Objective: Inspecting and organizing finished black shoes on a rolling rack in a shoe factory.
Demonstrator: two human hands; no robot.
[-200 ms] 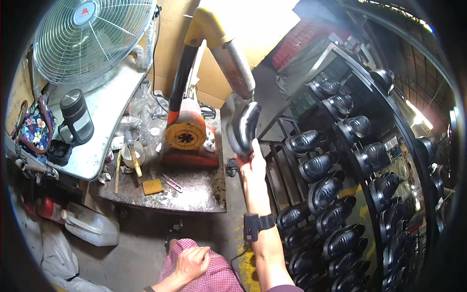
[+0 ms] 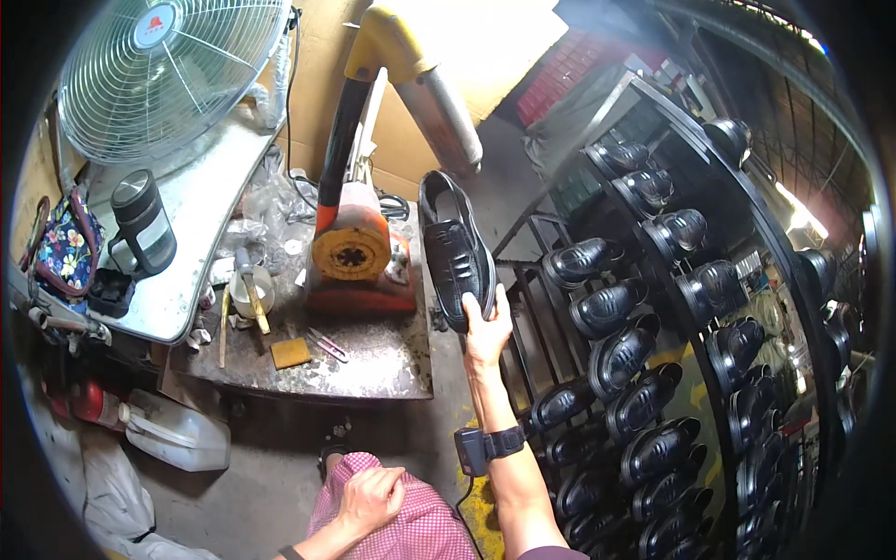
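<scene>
My right hand grips a black leather shoe by its toe end and holds it up, opening turned toward me, just right of an orange and red machine on the workbench. A black band with a small device sits on that wrist. My left hand rests on my knee over pink checked cloth, fingers curled, holding nothing. To the right stands a curved metal rack with several black shoes on its pegs.
The stained workbench carries a small cup with a brush, a yellow sponge and small tools. Behind are a large fan, a black flask, a floral bag and a yellow and grey duct. A white jug lies below.
My right hand has turned the shoe slightly and lifted it a little; the left hand stays on my knee.
</scene>
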